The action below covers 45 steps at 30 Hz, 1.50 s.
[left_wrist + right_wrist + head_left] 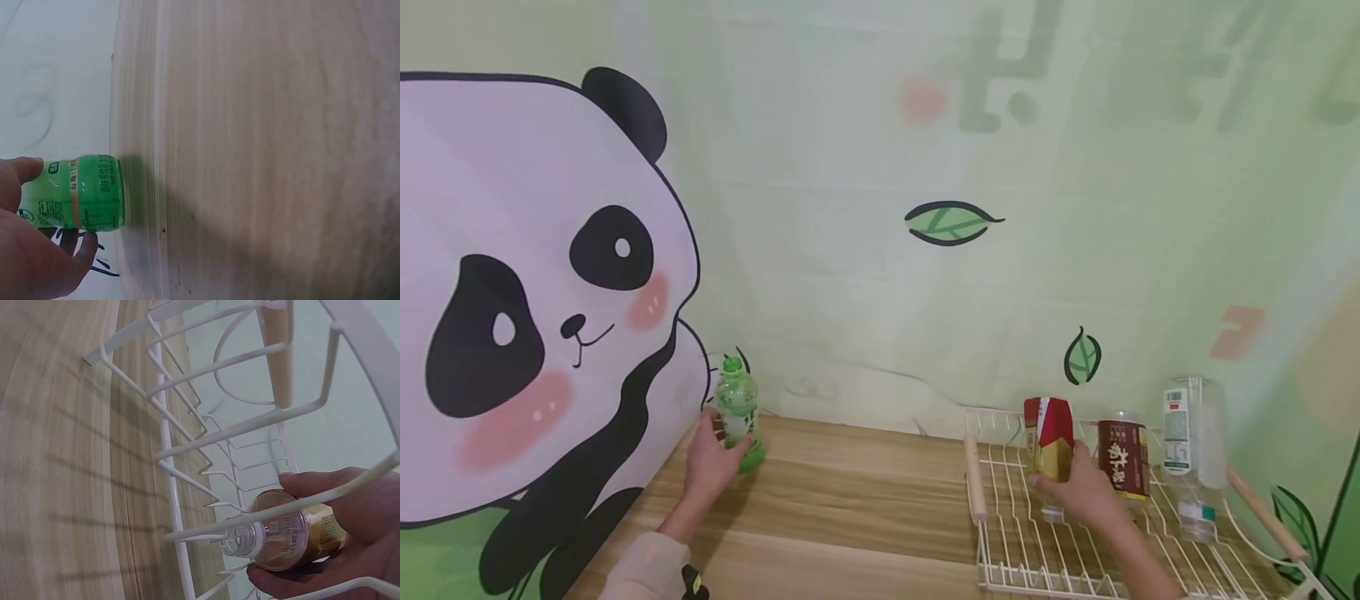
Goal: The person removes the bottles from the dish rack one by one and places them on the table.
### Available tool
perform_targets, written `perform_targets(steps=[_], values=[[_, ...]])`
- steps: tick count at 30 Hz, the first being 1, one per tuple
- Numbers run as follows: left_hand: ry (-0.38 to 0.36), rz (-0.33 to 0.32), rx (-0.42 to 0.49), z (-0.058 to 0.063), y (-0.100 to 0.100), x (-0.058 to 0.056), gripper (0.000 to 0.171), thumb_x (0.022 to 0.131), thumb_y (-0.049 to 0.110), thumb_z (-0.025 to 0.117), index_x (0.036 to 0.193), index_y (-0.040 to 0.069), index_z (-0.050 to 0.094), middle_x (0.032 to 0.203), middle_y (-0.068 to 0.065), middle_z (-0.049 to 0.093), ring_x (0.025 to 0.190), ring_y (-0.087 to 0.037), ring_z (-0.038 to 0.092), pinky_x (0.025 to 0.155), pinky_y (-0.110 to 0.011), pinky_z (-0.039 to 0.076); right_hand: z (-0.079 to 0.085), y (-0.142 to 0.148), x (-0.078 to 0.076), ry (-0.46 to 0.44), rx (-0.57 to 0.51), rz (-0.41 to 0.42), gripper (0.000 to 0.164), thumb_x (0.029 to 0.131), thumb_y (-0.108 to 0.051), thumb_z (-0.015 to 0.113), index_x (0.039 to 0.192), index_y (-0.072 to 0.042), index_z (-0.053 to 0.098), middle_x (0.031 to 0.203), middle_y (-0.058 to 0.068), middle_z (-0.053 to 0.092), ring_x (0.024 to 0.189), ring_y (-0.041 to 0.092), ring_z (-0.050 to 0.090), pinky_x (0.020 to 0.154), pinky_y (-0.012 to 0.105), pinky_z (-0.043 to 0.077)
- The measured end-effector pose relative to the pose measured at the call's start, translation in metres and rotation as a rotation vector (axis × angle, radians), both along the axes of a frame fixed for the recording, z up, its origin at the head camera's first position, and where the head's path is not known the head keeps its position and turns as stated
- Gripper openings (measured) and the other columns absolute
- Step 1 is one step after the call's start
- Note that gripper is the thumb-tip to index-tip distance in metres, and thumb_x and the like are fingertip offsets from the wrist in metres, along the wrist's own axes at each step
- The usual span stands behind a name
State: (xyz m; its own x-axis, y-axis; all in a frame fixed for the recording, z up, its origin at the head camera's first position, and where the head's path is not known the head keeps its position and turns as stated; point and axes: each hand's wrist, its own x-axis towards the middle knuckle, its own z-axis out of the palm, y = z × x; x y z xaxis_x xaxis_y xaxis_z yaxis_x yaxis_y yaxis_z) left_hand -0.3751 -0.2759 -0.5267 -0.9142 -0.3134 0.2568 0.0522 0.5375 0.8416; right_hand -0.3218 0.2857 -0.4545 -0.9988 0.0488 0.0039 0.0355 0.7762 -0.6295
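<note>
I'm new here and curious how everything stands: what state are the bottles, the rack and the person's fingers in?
Green bottle: upright, capped
Red-and-gold bottle: neck down, no cap visible
Brown-labelled bottle: standing in the rack
Clear bottle: standing in the rack
Wire rack: partly filled
Left fingers: curled round the green bottle
Right fingers: gripping the red-and-gold bottle

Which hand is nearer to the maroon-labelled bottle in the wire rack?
Right. The right hand is close beside the maroon-labelled bottle, gripping a red-and-gold bottle; the left hand is far to its left, holding a green bottle.
</note>
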Motion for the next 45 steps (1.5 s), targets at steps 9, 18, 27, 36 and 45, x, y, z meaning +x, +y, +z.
perform_targets(steps=[9, 18, 27, 36, 45], values=[[0.005, -0.009, 0.057, 0.000, 0.000, 0.004, 0.077, 0.096, 0.018, 0.078, 0.154, -0.002, 0.031, 0.146, -0.034, 0.049, 0.135, -0.050, 0.049, 0.113, -0.063, 0.043, 0.007, 0.002, 0.001, -0.007, -0.007, -0.017, 0.099, 0.094, -0.039, 0.079, 0.147, 0.023, 0.022, 0.134, 0.046, 0.051, 0.114, 0.051, 0.061, 0.095, 0.064, 0.054], [0.025, 0.044, 0.059, 0.028, 0.004, 0.020, 0.107, 0.095, 0.046, 0.079, 0.166, 0.000, 0.014, 0.162, -0.031, 0.031, 0.149, -0.049, 0.032, 0.121, -0.065, 0.030, 0.018, 0.005, 0.005, 0.016, -0.035, -0.032, 0.102, 0.093, -0.054, 0.077, 0.146, 0.021, 0.032, 0.142, 0.045, 0.048, 0.124, 0.057, 0.057, 0.097, 0.064, 0.055], [0.354, 0.118, 0.013, 0.079, 0.031, 0.043, 0.094, 0.092, 0.042, 0.084, 0.159, 0.003, 0.031, 0.149, -0.023, 0.040, 0.142, -0.039, 0.041, 0.117, -0.058, 0.037, 0.041, -0.006, 0.017, 0.081, -0.106, 0.071, 0.110, 0.091, -0.058, 0.079, 0.157, 0.012, 0.027, 0.149, 0.040, 0.046, 0.124, 0.052, 0.060, 0.093, 0.056, 0.060], [0.561, -0.153, -0.116, 0.114, 0.080, 0.065, 0.075, 0.088, 0.024, 0.089, 0.146, 0.003, 0.047, 0.139, -0.012, 0.054, 0.131, -0.026, 0.051, 0.106, -0.046, 0.047, 0.059, -0.024, 0.028, 0.148, -0.085, 0.178, 0.101, 0.090, -0.049, 0.083, 0.158, 0.008, 0.034, 0.137, 0.034, 0.060, 0.117, 0.046, 0.066, 0.087, 0.049, 0.063], [0.658, -0.421, -0.517, 0.136, 0.133, 0.072, 0.088, 0.083, 0.040, 0.092, 0.153, 0.007, 0.050, 0.150, -0.009, 0.054, 0.140, -0.029, 0.049, 0.115, -0.048, 0.047, 0.072, -0.044, 0.039, 0.197, -0.031, 0.234, 0.089, 0.090, -0.037, 0.086, 0.154, 0.005, 0.040, 0.137, 0.028, 0.062, 0.118, 0.044, 0.067, 0.090, 0.052, 0.062]])
